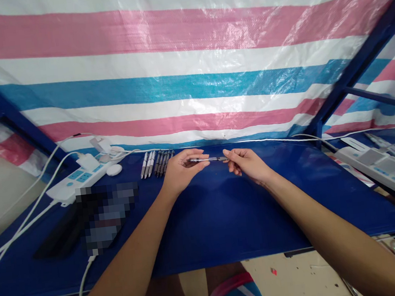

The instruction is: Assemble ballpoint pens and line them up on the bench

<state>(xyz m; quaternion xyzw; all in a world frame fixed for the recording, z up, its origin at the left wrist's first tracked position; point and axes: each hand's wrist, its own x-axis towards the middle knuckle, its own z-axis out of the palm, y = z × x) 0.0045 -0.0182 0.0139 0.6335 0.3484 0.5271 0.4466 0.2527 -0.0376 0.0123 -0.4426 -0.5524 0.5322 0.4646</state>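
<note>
A slim pen (210, 159) with a clear barrel and dark ends is held level above the blue tabletop (226, 211). My left hand (182, 169) grips its left end between thumb and fingers. At the other end, the thumb and curled fingers of my right hand (244, 164) pinch the pen's tip part. Fingers cover both ends, so I cannot tell whether it is in one piece. Just left of my left hand lie several white-and-grey pens (147, 164) in a row, with several dark pens (160, 163) beside them.
A white power strip (76, 178) with plugs and cables sits at the left rear. Before it lie a pixelated device (109, 220) and a black strap-like item (57, 230). Another power strip (385, 169) is at the right edge. A striped sheet (190, 87) hangs behind, between blue posts.
</note>
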